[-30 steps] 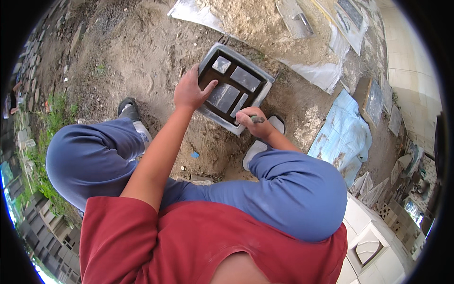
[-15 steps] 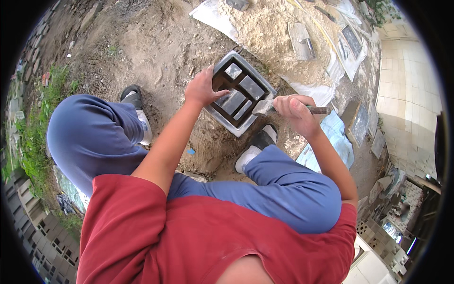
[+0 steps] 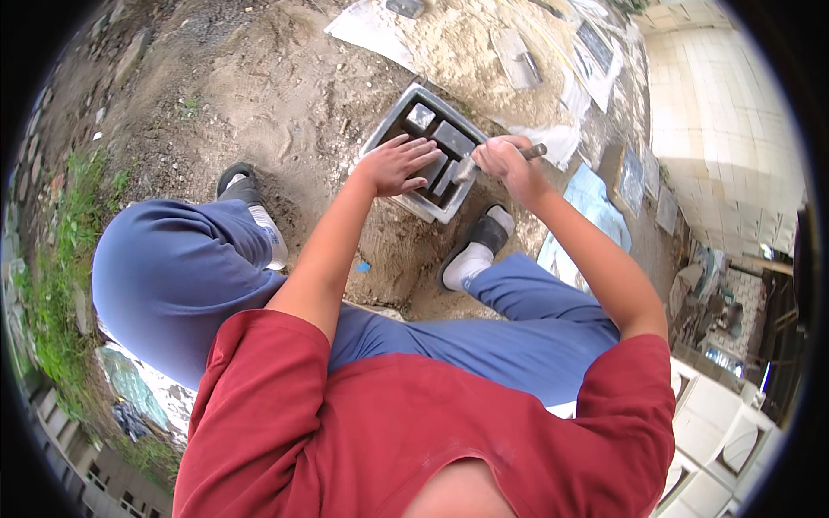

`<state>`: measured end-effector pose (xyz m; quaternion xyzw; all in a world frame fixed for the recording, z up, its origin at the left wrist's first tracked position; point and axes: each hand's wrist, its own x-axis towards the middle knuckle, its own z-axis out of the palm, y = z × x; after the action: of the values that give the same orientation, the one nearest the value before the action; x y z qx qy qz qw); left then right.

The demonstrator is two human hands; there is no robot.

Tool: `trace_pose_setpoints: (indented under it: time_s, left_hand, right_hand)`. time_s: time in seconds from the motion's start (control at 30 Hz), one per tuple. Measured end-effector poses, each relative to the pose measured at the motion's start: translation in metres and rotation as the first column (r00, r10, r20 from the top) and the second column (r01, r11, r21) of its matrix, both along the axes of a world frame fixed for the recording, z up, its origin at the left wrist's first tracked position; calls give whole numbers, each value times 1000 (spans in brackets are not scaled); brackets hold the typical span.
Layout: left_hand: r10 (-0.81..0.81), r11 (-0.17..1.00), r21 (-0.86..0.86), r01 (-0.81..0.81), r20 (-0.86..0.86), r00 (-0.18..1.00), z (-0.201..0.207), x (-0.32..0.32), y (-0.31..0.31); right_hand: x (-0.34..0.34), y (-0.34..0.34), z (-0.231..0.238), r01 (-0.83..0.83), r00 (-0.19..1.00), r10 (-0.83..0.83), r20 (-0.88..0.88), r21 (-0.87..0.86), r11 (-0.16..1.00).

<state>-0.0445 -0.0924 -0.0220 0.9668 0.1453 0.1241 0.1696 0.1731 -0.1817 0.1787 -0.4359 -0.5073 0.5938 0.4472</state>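
A grey rectangular mould (image 3: 455, 111) rests on the dirt in front of me, with several raised rectangular blocks (image 3: 452, 138) and dark gaps between them inside. My left hand (image 3: 397, 166) is open, fingers spread and palm down over the mould's left side; whether it touches is unclear. In my right hand (image 3: 508, 162) is a short-handled tool (image 3: 465, 169) with a flat pale-grey head. Its brown handle sticks out past my fist. The head sits at the mould's right inner edge, near a narrow block. Part of the mould's left side is hidden under my left hand.
Pale sand (image 3: 466, 52) lies beyond the mould, with a flat trowel (image 3: 518, 60) on it. Light-blue sheeting (image 3: 587, 216) is at the right, before stacked pale blocks (image 3: 717, 112). My sandalled feet (image 3: 479, 246) flank the mould's near side. Grass (image 3: 65, 276) grows at the left.
My left hand has shifted from the mould's left rim to over its inside, fingers spreading. My right hand has turned the tool, its head now pointing more downward. The whole view has shifted slightly.
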Motion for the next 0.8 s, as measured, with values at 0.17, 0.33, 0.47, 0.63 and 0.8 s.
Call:
trace_pose_setpoints:
  time_s: [0.17,0.33,0.47,0.63,0.8]
  left_hand:
    - [68,997,-38,-74,-144,987,0,4,1]
    - [63,987,-138,-78,-112,992,-5,-1,1]
    - [54,981,-177,-78,-139,989,2,-1,-1]
    - [19,914,-390,-112,-235,972,11,5,7]
    - [34,866,-482,-133,-209,977,13,7,10]
  right_hand:
    - [-16,-12,-11,75,994,-76,73,24,997]
    - [-15,-15,-29,39,989,-46,140,53,998]
    - [-20,-19,-42,67,975,-77,208,52,996]
    - [-19,-16,-57,75,994,-83,67,114,991]
    - [-20,-15,-67,72,991,-83,103,103,992]
